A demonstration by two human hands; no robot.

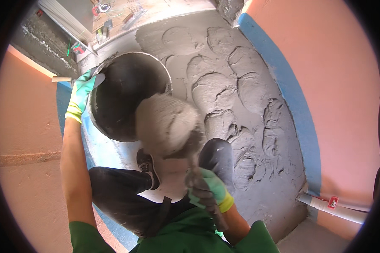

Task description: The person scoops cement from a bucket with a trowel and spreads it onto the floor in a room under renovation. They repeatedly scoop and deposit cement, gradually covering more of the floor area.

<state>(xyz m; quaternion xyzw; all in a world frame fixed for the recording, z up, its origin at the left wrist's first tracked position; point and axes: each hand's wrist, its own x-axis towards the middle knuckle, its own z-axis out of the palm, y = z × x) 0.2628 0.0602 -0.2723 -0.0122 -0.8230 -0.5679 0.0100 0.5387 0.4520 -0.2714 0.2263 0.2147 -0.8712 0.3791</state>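
Observation:
My left hand (82, 90), in a green and yellow glove, is closed on the rim of a large black bucket (114, 120), which tips so that its dark inside shows. A wooden handle (61, 79) sticks out beside that hand; I cannot tell whether the hand holds it too. My right hand (209, 189), gloved alike, grips the handle of a scoop (194, 145). A rounded heap of wet grey mortar (169, 122) sits on the scoop, just right of the bucket's mouth. Both scoop and mortar are slightly blurred.
Wet mortar (215, 92) in rounded dollops covers the floor ahead and right. An orange wall (337, 84) with a blue lower band (278, 71) borders it. A white pipe (342, 213) lies at the lower right. Tools lie on a board (122, 12) at the far left. My shoe (147, 166) is below the bucket.

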